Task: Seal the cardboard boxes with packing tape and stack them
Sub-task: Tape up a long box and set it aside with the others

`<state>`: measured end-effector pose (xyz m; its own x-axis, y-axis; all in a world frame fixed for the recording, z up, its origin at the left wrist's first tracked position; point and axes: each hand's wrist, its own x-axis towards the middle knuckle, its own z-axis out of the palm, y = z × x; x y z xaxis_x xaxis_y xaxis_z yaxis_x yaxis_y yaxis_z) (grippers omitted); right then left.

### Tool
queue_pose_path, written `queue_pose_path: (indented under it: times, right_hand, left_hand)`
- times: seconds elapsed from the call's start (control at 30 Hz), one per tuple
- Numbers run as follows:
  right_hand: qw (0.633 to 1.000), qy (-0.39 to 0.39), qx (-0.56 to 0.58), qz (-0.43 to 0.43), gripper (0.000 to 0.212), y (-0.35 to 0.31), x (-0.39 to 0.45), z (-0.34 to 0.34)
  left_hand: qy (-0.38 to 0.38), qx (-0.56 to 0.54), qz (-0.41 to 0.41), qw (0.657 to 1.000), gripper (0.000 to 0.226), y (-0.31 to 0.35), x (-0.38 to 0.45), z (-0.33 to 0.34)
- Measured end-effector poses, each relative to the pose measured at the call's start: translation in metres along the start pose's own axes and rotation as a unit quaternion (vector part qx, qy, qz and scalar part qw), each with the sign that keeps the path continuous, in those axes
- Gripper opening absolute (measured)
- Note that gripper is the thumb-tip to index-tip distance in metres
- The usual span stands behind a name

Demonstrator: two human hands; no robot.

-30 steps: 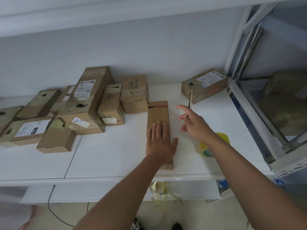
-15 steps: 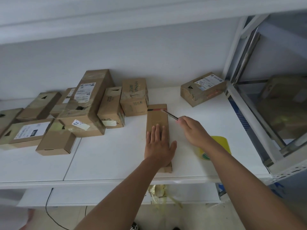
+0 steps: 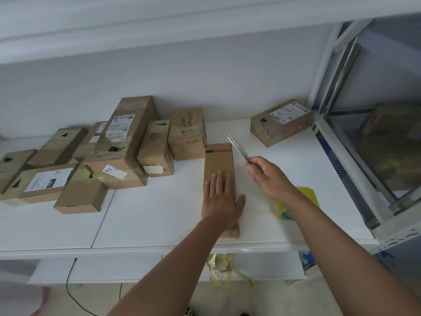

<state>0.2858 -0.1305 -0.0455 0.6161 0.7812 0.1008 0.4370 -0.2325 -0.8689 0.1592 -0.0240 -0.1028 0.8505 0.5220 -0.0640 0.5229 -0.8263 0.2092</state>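
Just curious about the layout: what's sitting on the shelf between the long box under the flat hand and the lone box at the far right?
Nothing on the shelf itself. In the head view, only the knife held in the right hand hangs over the stretch between the long box and the lone box.

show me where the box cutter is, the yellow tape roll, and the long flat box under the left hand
box cutter (image 3: 239, 149), head view, on the middle of its metal body.
yellow tape roll (image 3: 309, 194), head view, on its upper yellow rim beside the forearm.
long flat box (image 3: 219, 159), head view, on its bare top beyond the fingers.
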Motion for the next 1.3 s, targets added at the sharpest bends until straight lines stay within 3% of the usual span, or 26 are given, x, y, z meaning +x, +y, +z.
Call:
queue_pose_path:
  times: [0.17, 0.43, 0.53, 0.63, 0.7, 0.83, 0.97, 1.03, 1.13, 1.23, 1.3]
  right_hand:
    - [1.000, 0.022, 0.021, 0.003, 0.022, -0.010, -0.003, -0.002]
    - [0.995, 0.089, 0.051, 0.014, 0.037, -0.006, -0.004, -0.003]
    - [0.995, 0.094, 0.043, 0.014, 0.034, -0.008, -0.004, -0.002]
    - [0.994, 0.096, 0.047, 0.013, 0.015, -0.010, -0.002, -0.006]
    - [0.992, 0.097, 0.073, 0.027, 0.020, -0.012, 0.000, -0.011]
    - [0.975, 0.116, 0.172, 0.079, 0.023, -0.018, -0.001, -0.017]
    - [0.944, 0.073, 0.308, 0.098, 0.037, -0.022, 0.000, -0.022]
    - [0.954, 0.089, 0.275, 0.077, 0.033, -0.023, 0.000, -0.024]
    - [0.962, 0.139, 0.230, 0.046, 0.012, -0.027, 0.000, -0.019]
    - [0.971, 0.150, 0.183, 0.033, 0.027, -0.030, 0.005, -0.005]
    - [0.980, 0.116, 0.152, 0.060, 0.030, -0.028, 0.008, 0.005]
  left_hand:
    - [-0.009, 0.009, -0.001, 1.000, 0.077, 0.000, 0.000, -0.002]
    - [-0.012, -0.001, -0.001, 1.000, 0.076, 0.000, -0.001, -0.003]
    - [-0.021, -0.014, -0.001, 1.000, 0.073, 0.002, -0.001, -0.005]
    - [-0.055, -0.072, 0.004, 0.996, 0.080, 0.001, 0.001, -0.014]
    - [-0.077, -0.109, 0.020, 0.991, 0.080, -0.004, 0.001, -0.021]
    - [-0.073, -0.028, 0.090, 0.993, 0.066, -0.016, -0.003, -0.020]
    - [-0.042, 0.060, 0.089, 0.993, 0.080, -0.019, -0.009, -0.015]
    - [-0.015, 0.057, 0.070, 0.996, 0.084, -0.021, -0.013, -0.012]
    - [0.007, -0.005, 0.052, 0.999, 0.082, -0.023, -0.017, -0.008]
    - [0.005, -0.035, 0.053, 0.998, 0.076, -0.026, -0.015, -0.008]
    - [0.001, -0.046, 0.062, 0.997, 0.073, -0.029, -0.015, -0.009]
